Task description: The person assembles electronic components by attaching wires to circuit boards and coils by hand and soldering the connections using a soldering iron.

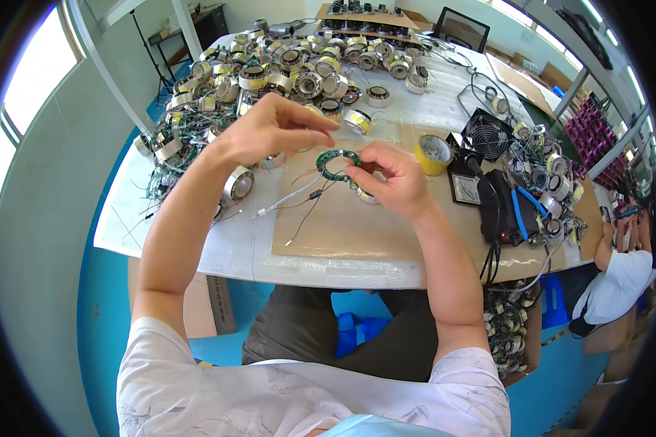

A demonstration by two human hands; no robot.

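My right hand [393, 175] pinches a green ring-shaped circuit board [327, 156] by its right side, above the cardboard sheet. From the board hang several thin wires, among them a pale cable [288, 198] with a white connector end and a dark wire [304, 222]. My left hand [273, 132] hovers just above and left of the ring, fingers stretched toward it and a gap showing between thumb and forefinger. Nothing shows in that hand. Below my right fingers, a small round part [368, 197] is partly hidden.
A large heap of ring-shaped motor coils [310, 84] covers the back left. To the right are a yellow tape roll [434, 154], a black fan [487, 137], a black box unit [504, 207], blue-handled pliers [519, 215] and more coils. Another person [619, 280] sits at far right.
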